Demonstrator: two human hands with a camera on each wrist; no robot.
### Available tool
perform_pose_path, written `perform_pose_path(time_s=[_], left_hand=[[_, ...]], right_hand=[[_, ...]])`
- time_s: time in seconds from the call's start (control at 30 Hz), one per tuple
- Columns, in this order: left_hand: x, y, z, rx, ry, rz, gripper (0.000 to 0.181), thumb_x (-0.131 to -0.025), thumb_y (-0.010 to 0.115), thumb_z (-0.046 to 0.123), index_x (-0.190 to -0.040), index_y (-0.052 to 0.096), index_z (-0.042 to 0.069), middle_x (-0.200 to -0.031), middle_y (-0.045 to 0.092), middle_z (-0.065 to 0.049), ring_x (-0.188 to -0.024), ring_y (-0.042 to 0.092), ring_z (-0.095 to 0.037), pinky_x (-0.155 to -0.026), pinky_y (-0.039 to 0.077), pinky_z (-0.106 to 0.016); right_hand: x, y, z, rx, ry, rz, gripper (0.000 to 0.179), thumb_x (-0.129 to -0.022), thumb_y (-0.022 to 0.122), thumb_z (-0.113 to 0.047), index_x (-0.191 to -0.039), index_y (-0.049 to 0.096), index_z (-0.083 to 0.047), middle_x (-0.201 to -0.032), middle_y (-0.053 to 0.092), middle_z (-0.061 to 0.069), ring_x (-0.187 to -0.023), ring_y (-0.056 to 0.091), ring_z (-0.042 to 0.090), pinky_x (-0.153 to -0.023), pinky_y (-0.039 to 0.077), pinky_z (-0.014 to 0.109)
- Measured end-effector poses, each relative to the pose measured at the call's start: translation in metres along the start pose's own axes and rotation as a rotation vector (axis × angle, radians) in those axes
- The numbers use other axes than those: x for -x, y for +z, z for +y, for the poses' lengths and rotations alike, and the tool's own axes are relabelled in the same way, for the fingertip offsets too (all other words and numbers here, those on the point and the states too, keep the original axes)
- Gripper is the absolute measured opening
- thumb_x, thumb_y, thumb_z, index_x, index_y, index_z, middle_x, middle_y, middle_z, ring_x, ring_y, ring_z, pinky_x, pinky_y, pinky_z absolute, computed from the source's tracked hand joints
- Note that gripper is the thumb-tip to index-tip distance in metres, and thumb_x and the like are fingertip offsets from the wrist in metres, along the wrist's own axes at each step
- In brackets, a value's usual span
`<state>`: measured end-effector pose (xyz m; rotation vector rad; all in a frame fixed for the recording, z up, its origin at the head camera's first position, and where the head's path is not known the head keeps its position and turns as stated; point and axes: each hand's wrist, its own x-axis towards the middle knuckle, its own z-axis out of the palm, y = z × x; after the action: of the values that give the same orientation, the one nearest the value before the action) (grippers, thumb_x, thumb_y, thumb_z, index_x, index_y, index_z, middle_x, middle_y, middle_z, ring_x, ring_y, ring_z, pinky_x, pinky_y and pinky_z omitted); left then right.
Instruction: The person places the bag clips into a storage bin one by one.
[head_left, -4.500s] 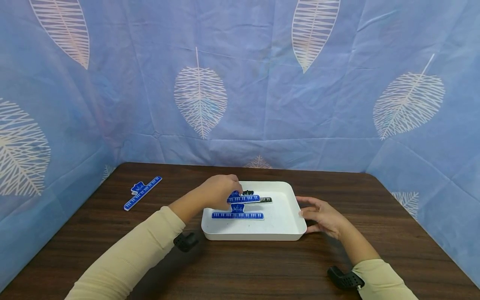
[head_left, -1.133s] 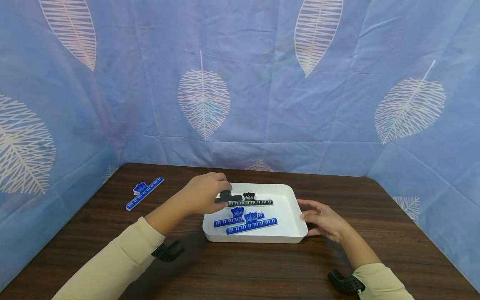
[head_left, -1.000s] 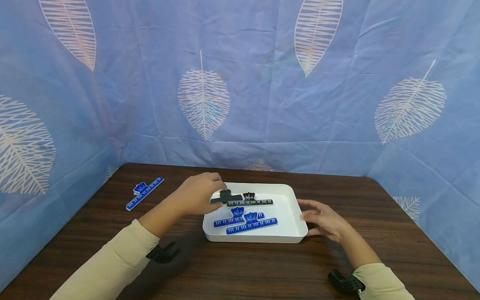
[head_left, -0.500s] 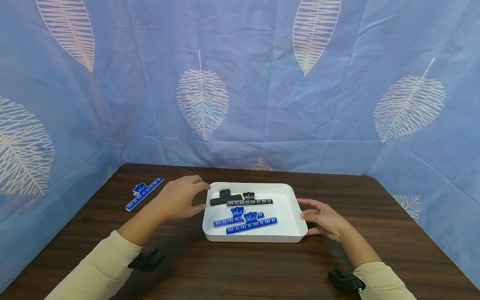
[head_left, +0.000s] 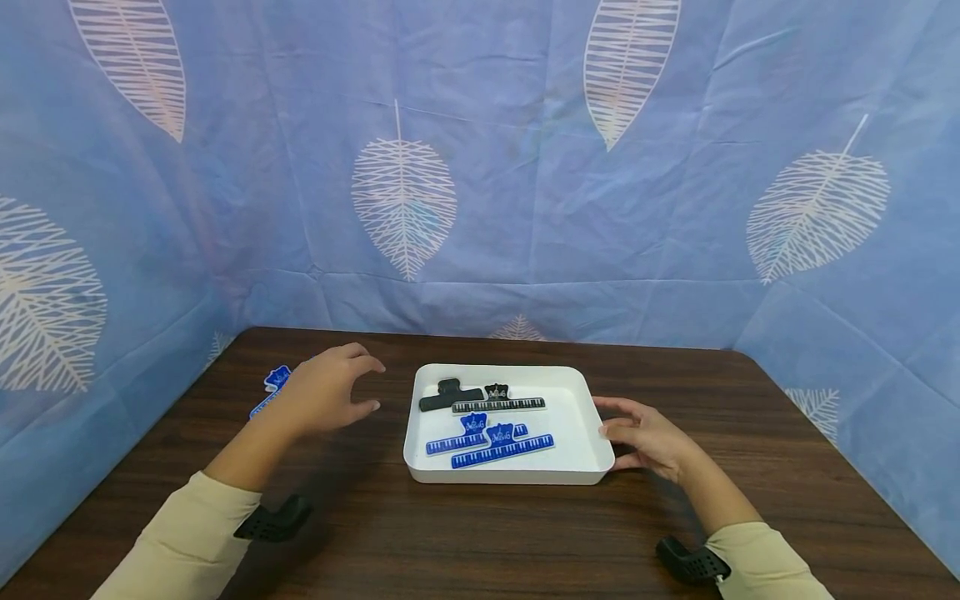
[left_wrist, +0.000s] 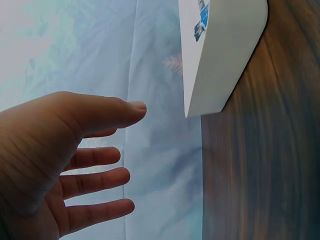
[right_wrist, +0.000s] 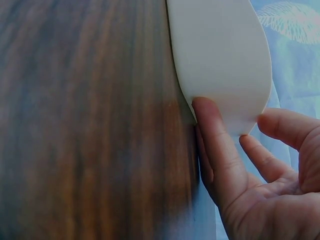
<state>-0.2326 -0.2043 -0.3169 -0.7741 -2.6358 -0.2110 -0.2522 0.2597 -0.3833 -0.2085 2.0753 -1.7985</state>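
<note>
My left hand [head_left: 318, 392] is over the table left of the white tray [head_left: 581, 442], fingers and thumb apart with nothing between them, also in the left wrist view. Behind it, partly hidden, a blue piano-keyboard page clip [head_left: 277, 379] lies on the table. At the tray's right side, my right hand [head_left: 647, 435] touches the outer wall with extended fingers, thumb at the rim. Inside the tray, a plain black clip [head_left: 450, 396] sits beside a black keyboard clip [head_left: 498, 405]. Nearer me, one blue clip [head_left: 501, 452] overlaps another blue clip [head_left: 455, 444].
The dark wooden table [head_left: 480, 542] carries the tray near its middle. Blue cloth [head_left: 487, 208] with pale leaf prints hangs behind the table and along both sides. A black band [head_left: 276, 518] is on the left wrist, another black band [head_left: 692, 561] on the right.
Earlier my left hand held a blue clip over the tray, later a black one. It let the black clip go and moved left toward the blue clip on the table. My right hand stayed.
</note>
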Motion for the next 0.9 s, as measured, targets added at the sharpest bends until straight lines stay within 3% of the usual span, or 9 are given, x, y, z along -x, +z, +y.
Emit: perform_pose_path(time_s=[0.17, 0.67, 0.9], left_hand=[[0.004, -0.002, -0.011, 0.001, -0.045, -0.003, 0.044, -0.074, 0.085, 0.025, -0.111, 0.069, 0.009, -0.108, 0.063, -0.008, -0.088, 0.063, -0.023, -0.072, 0.054, -0.043], [0.021, -0.001, -0.044, -0.012, -0.173, -0.022, 0.040, -0.075, 0.083, 0.017, -0.110, 0.069, 0.004, -0.108, 0.064, -0.015, -0.082, 0.063, -0.028, -0.070, 0.053, -0.048], [0.026, 0.004, -0.053, -0.030, -0.218, -0.022, 0.037, -0.077, 0.081, 0.016, -0.110, 0.069, 0.004, -0.110, 0.064, -0.017, -0.087, 0.064, -0.031, -0.072, 0.053, -0.050]], right_hand=[[0.000, 0.000, -0.001, 0.003, 0.001, -0.001, 0.072, -0.094, 0.063, -0.010, -0.153, 0.021, 0.000, -0.124, 0.057, 0.023, -0.098, 0.066, 0.032, -0.076, 0.056, 0.049], [-0.002, 0.000, 0.000, 0.001, 0.008, 0.000, 0.072, -0.094, 0.063, -0.010, -0.153, 0.021, 0.000, -0.125, 0.057, 0.023, -0.099, 0.066, 0.032, -0.077, 0.056, 0.049], [0.000, 0.000, 0.000, 0.004, 0.010, 0.001, 0.072, -0.095, 0.063, -0.010, -0.153, 0.022, 0.000, -0.126, 0.056, 0.024, -0.099, 0.066, 0.032, -0.077, 0.056, 0.049]])
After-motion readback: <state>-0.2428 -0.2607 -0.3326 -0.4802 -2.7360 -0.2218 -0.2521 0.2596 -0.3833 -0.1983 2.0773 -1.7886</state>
